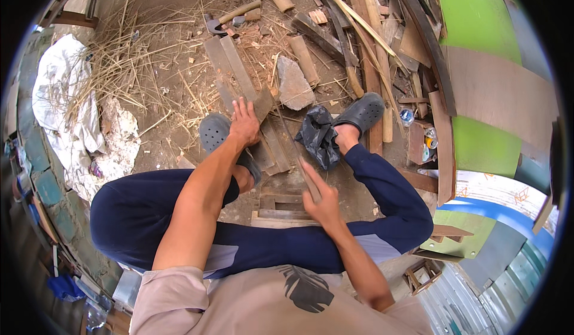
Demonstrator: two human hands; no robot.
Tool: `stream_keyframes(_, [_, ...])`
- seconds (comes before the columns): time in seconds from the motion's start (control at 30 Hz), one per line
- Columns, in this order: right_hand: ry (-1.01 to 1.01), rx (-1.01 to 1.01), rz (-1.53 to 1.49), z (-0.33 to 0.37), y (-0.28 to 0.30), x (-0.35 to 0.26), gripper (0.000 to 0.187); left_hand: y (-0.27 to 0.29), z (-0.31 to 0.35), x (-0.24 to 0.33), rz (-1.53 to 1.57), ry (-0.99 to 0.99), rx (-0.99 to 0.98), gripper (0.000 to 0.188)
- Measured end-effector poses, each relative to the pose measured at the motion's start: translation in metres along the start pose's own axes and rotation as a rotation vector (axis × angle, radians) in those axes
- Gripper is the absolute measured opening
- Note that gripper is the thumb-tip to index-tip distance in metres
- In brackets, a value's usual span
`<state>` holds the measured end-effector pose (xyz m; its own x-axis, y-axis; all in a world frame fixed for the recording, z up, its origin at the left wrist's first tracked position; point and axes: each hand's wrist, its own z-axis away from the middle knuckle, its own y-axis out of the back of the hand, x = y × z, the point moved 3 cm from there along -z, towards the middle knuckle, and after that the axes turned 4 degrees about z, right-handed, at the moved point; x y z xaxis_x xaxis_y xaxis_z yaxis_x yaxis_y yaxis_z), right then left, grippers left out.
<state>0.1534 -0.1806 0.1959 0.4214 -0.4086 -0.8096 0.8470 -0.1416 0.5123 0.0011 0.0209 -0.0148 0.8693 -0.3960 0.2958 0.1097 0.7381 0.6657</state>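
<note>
Ground (pixel 161 138) bears a black bag (pixel 317 136), contents unclear; left hand (pixel 244 123) spreads over planks (pixel 238 66), right hand (pixel 323 201) grips tool (pixel 308 181).

Makeshift workshop amid scrap timber (pixel 372 66)

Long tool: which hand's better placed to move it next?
Likely the right hand: its fingers are closed around the long tool. The left hand lies spread on the boards and would probably have to leave them first.

Straw (pixel 140 57) litters the ground (pixel 173 135); a white sheet (pixel 63 96) at left; a hammer (pixel 236 14) beyond the boards (pixel 239 67); a stone (pixel 294 84) beside them.
</note>
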Motion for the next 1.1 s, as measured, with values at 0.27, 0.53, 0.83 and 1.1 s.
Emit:
stream_keyframes(0.27, [0.051,0.039,-0.061,-0.128,-0.074,0.048,0.065,-0.003,-0.002,-0.006,0.112,-0.013,0.079,0.103])
stream_keyframes(0.53, [-0.079,0.006,-0.018,-0.113,-0.045,-0.011,0.064,0.013,-0.008,0.0,0.111,-0.006,0.042,0.102])
stream_keyframes(0.83, [-0.109,-0.026,0.063,0.041,0.037,-0.034,0.064,0.001,-0.004,0.001,0.115,0.015,0.053,0.1])
stream_keyframes(1.1, [0.008,-0.046,-0.042,-0.094,-0.047,0.059,0.066,-0.01,-0.007,0.003,0.071,-0.05,0.095,0.101])
